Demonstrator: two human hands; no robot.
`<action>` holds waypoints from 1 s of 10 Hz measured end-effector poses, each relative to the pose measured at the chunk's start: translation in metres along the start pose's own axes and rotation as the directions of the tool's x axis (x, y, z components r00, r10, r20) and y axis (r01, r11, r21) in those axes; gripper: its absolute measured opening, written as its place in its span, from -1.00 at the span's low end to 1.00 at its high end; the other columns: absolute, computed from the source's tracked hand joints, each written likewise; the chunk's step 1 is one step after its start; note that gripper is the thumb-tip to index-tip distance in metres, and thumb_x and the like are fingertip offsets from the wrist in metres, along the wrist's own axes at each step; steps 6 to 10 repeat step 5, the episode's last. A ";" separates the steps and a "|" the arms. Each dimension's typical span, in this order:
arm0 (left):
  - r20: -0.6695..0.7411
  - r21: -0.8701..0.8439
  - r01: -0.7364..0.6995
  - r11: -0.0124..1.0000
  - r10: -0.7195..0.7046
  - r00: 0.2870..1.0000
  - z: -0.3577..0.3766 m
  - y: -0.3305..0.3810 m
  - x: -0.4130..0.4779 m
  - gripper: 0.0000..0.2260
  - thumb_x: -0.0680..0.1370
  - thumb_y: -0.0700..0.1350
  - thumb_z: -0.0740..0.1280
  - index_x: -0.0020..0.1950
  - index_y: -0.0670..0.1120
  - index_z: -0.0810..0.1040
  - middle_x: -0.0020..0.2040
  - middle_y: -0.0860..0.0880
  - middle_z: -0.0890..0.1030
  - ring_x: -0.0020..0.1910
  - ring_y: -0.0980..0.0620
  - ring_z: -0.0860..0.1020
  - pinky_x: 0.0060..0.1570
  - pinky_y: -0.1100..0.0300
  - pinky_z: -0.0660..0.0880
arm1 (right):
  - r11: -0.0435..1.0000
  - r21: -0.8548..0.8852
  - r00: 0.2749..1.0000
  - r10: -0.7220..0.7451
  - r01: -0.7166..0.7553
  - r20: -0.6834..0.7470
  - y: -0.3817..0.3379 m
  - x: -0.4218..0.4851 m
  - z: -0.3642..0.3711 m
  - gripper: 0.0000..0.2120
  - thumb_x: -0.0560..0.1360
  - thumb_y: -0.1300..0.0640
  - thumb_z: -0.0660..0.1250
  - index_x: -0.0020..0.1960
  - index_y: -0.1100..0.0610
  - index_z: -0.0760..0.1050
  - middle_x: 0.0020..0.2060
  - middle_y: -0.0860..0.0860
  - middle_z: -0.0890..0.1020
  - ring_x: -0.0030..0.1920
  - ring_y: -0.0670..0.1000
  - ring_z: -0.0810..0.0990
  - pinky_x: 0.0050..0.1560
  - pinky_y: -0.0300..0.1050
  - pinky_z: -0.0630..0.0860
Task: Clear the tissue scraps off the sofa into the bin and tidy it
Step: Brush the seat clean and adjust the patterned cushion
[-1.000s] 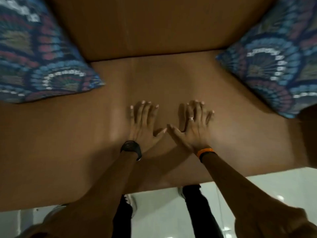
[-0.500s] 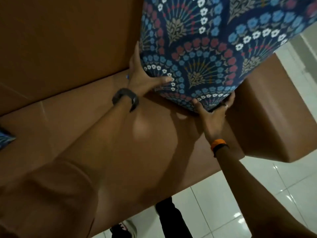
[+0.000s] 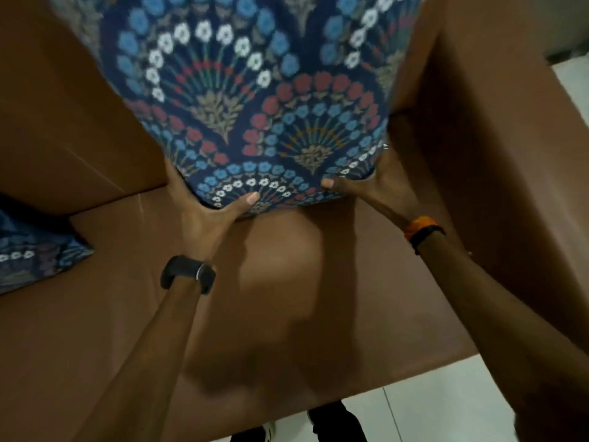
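Observation:
A blue floral patterned cushion (image 3: pixel 255 106) stands upright at the right end of the brown sofa (image 3: pixel 287 282), leaning toward the backrest and armrest. My left hand (image 3: pixel 204 208) grips its lower left corner, thumb across the front. My right hand (image 3: pixel 363 183) grips its lower right corner, fingers hidden behind the fabric. The seat below the cushion is bare brown leather. No tissue scraps and no bin show in this view.
A second patterned cushion (image 3: pixel 28 250) lies at the left edge of the seat. The sofa's armrest (image 3: pixel 494 154) rises on the right. White tiled floor (image 3: pixel 446 409) runs along the sofa's front edge, where my shoes and dark trousers show.
A second ago both hands lay flat on the seat middle. They then moved right and took hold of the right cushion; since half a second ago both grip its lower corners, closer in view.

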State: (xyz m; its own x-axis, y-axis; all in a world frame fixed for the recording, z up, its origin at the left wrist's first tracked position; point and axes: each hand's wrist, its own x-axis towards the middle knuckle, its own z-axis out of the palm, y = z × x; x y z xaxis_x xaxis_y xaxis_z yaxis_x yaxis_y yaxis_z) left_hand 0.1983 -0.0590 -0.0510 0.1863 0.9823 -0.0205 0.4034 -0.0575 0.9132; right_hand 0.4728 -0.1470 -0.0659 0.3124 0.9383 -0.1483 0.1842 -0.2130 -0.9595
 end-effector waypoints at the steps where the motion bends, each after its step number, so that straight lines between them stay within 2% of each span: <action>1: 0.030 0.021 0.107 0.994 -0.107 0.994 0.000 -0.005 0.005 0.05 0.34 -0.04 0.63 0.58 0.02 -0.04 0.50 0.16 0.16 0.47 0.22 0.20 0.51 0.07 0.25 | 0.996 -0.005 0.991 0.086 -0.086 0.105 -0.002 0.021 0.023 -0.22 0.44 0.29 0.59 0.54 0.16 0.27 0.45 0.10 0.49 0.43 0.08 0.50 0.43 0.08 0.52; 2: 0.012 -0.029 0.054 0.998 -0.053 0.998 0.001 -0.011 0.013 0.08 0.29 -0.01 0.66 0.58 -0.03 0.01 0.53 0.01 0.23 0.51 0.06 0.26 0.49 0.06 0.31 | 0.997 0.005 0.996 0.079 -0.080 0.042 0.006 0.020 0.024 -0.32 0.49 0.28 0.54 0.52 0.16 0.32 0.41 0.10 0.54 0.38 0.05 0.56 0.35 0.10 0.59; 3: 0.018 -0.084 0.050 0.995 -0.049 0.999 0.007 -0.012 0.012 0.13 0.27 -0.01 0.68 0.60 0.00 -0.02 0.56 -0.09 0.22 0.54 -0.08 0.25 0.48 -0.17 0.34 | 0.998 -0.026 0.995 0.058 -0.061 -0.081 0.010 0.011 0.026 -0.35 0.49 0.23 0.56 0.49 0.16 0.36 0.39 0.12 0.57 0.37 0.08 0.58 0.34 0.15 0.58; 4: 0.031 -0.086 0.104 0.991 -0.102 0.994 0.008 -0.012 0.007 0.15 0.29 0.05 0.66 0.60 0.09 -0.11 0.58 -0.07 0.15 0.54 -0.10 0.24 0.47 -0.16 0.36 | 0.995 -0.073 0.993 0.056 -0.064 -0.102 0.009 0.013 0.028 -0.36 0.51 0.25 0.53 0.49 0.22 0.33 0.40 0.16 0.54 0.38 0.13 0.56 0.33 0.23 0.57; 5: 0.037 -0.038 0.136 0.990 -0.135 0.990 0.001 -0.010 -0.006 0.14 0.33 0.16 0.60 0.59 0.17 -0.20 0.60 -0.08 0.11 0.54 -0.11 0.23 0.42 -0.11 0.36 | 0.996 -0.058 0.977 0.059 -0.072 -0.203 -0.006 -0.014 0.043 -0.25 0.55 0.26 0.48 0.59 0.18 0.13 0.40 -0.06 0.51 0.35 -0.16 0.54 0.35 0.03 0.58; 10: 0.037 -0.038 0.136 0.990 -0.135 0.990 0.001 -0.010 -0.006 0.14 0.33 0.16 0.60 0.59 0.17 -0.20 0.60 -0.08 0.11 0.54 -0.11 0.23 0.42 -0.11 0.36 | 0.996 -0.058 0.977 0.059 -0.072 -0.203 -0.006 -0.014 0.043 -0.25 0.55 0.26 0.48 0.59 0.18 0.13 0.40 -0.06 0.51 0.35 -0.16 0.54 0.35 0.03 0.58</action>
